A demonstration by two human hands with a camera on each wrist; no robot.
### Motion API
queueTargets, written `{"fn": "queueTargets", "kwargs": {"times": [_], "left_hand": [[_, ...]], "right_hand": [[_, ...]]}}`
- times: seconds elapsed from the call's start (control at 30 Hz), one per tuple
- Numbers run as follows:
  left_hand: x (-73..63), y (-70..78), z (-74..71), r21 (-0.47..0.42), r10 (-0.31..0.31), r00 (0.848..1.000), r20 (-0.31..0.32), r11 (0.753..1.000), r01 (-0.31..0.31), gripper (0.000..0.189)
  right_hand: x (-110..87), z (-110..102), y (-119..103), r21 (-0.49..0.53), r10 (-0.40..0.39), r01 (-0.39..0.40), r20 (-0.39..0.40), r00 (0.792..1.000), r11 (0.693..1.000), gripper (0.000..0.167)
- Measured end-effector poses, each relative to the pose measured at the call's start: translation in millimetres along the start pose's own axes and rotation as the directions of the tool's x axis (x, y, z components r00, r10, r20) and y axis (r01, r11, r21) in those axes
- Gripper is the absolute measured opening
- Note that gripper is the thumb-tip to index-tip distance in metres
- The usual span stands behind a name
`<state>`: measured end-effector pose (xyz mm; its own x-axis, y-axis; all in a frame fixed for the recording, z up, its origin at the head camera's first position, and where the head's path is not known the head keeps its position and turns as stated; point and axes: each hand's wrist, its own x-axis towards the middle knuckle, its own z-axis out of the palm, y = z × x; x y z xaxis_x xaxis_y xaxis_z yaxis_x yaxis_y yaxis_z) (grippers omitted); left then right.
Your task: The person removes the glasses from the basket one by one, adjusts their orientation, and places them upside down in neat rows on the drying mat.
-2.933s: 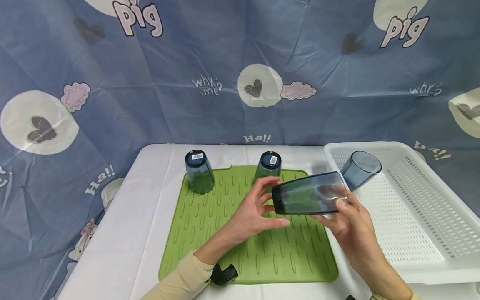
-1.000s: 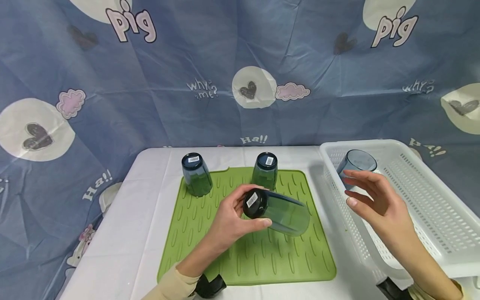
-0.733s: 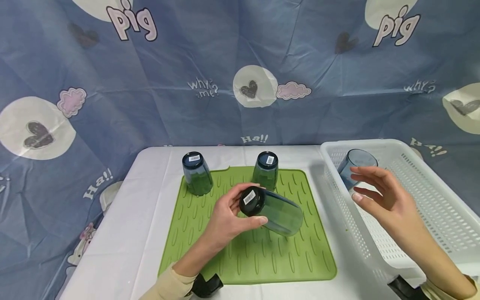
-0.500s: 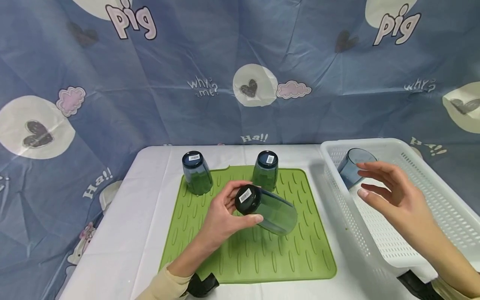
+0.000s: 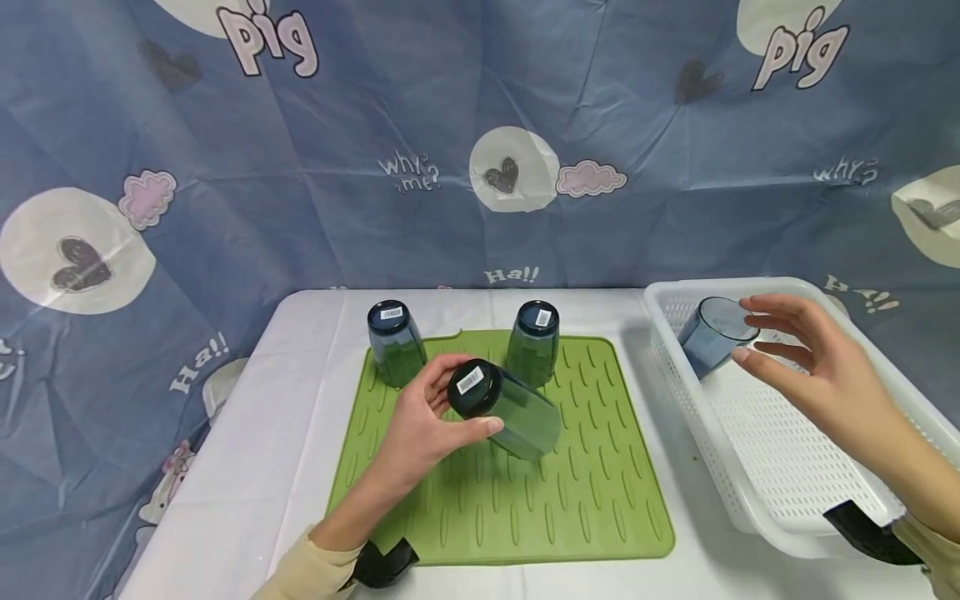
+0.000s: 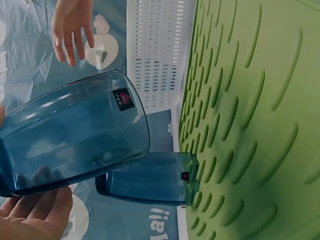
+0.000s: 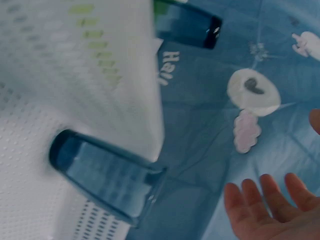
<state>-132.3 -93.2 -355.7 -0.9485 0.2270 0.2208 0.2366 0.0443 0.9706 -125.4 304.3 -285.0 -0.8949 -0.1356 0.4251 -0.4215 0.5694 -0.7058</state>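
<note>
My left hand (image 5: 422, 427) grips a blue-tinted drinking glass (image 5: 525, 417) near its dark base, which carries a white barcode sticker. The glass is tilted over the green mat (image 5: 585, 508), rim pointing down and right; the left wrist view shows a small dark label near the rim of this glass (image 6: 75, 135). Over the white basket (image 5: 780, 458), my right hand (image 5: 840, 371) has its fingers apart and slightly bent, with nothing in them. Just left of its fingertips a similar glass (image 5: 705, 342) leans inside the basket, mouth up.
Two more glasses stand upside down along the mat's back edge, a left glass (image 5: 396, 346) and a middle glass (image 5: 534, 346). Behind the white-covered table (image 5: 300, 375) hangs a printed blue cloth (image 5: 420, 233). The basket has raised walls.
The right hand let go of the glass, which both hands were on, and moved right over the basket. The left hand carried that glass leftward, its base turning toward the head camera.
</note>
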Motion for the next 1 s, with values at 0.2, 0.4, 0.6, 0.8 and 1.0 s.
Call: {"fn": "queueTargets", "kwargs": {"times": [0.2, 0.4, 0.6, 0.8, 1.0], "left_hand": [[-3.8, -0.1, -5.4, 0.028, -0.016, 1.0, -0.006, 0.999, 0.016, 0.068], [-7.8, -2.1, -13.9, 0.039, 0.001, 1.0, -0.014, 0.999, 0.0, 0.066], [-10.2, -2.9, -23.1, 0.071, 0.005, 1.0, -0.018, 0.997, -0.004, 0.065], [-13.6, -2.9, -32.1, 0.102, -0.004, 0.999, -0.048, 0.995, 0.009, 0.066], [-18.3, -4.0, -40.1, 0.114, -0.028, 0.999, -0.043, 0.993, 0.033, 0.067]], "right_hand": [[5.9, -7, 21, -0.01, 0.004, -0.004, -0.032, 0.999, 1.0, 0.058], [10.0, -14, 37, -0.055, 0.074, -0.077, -0.05, 0.996, 0.996, 0.058], [13.4, -17, 50, -0.099, 0.133, -0.138, -0.058, 0.989, 0.985, 0.058], [15.6, -19, 57, -0.123, 0.165, -0.17, -0.047, 0.985, 0.978, 0.061], [17.8, -21, 62, -0.137, 0.177, -0.179, -0.028, 0.984, 0.974, 0.061]]}}
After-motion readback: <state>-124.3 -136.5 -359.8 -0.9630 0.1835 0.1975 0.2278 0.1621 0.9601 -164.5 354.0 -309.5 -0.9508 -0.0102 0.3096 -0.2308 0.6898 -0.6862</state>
